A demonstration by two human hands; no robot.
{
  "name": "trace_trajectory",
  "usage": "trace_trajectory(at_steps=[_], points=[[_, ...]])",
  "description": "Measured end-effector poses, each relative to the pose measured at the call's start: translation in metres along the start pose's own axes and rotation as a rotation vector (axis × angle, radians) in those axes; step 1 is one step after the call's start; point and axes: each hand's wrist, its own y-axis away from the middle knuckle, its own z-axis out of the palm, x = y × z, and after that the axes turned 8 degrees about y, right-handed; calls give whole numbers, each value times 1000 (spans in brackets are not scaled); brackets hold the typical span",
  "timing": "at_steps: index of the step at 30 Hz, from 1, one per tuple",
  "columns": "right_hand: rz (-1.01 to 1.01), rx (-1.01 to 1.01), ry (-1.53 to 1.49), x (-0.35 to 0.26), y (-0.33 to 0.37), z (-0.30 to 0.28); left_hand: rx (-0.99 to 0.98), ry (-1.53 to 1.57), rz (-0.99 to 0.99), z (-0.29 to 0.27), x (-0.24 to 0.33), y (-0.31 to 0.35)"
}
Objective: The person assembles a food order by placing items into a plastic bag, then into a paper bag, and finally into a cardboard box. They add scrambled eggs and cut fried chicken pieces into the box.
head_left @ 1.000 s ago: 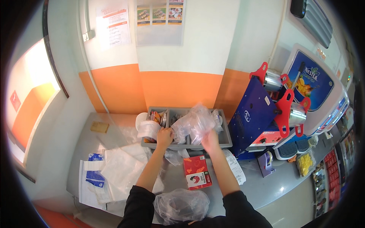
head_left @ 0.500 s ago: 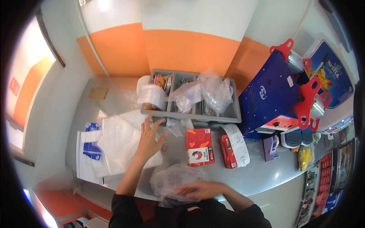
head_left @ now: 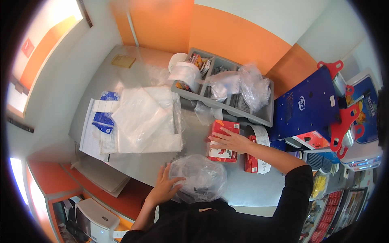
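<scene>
A red cardboard box (head_left: 216, 158) lies on the steel counter, and my right hand (head_left: 229, 141) rests across its top with fingers stretched out. To the near left, my left hand (head_left: 164, 187) has its fingers apart at the left side of a clear plastic bag (head_left: 200, 176). The bag is puffed up at the counter's near edge, close to my body. Something dark shows faintly through it; I cannot make out what. A second red box (head_left: 251, 162) stands just right of the first, with a long white paper receipt (head_left: 262, 141) over it.
Behind the boxes is a grey divided tray (head_left: 247, 115) with sachets, cutlery and plastic bags. A stack of clear plastic bags (head_left: 150, 121) lies left, over papers (head_left: 90, 135). A blue rack (head_left: 306, 101) with red handles stands right. Below left is a white printer (head_left: 97, 218).
My right hand has moved from the clear bag up onto the red box. My left hand has come down from near the tray to the bag's left side. The view has turned.
</scene>
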Motion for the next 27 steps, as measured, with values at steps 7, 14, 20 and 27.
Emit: trace_trajectory(at_steps=[7,14,20,27], points=[[381,289,-685,-2,9,-11,121,693,-295,10,-4,-2],[771,569,-1184,-1,66,-141,57,870,-364,27,-47,10],[545,869,-1743,-113,20,-182,45,1189,-374,54,-59,10],[701,771,-1373,-169,-41,-135,-137,1242,-129,60,-59,16]])
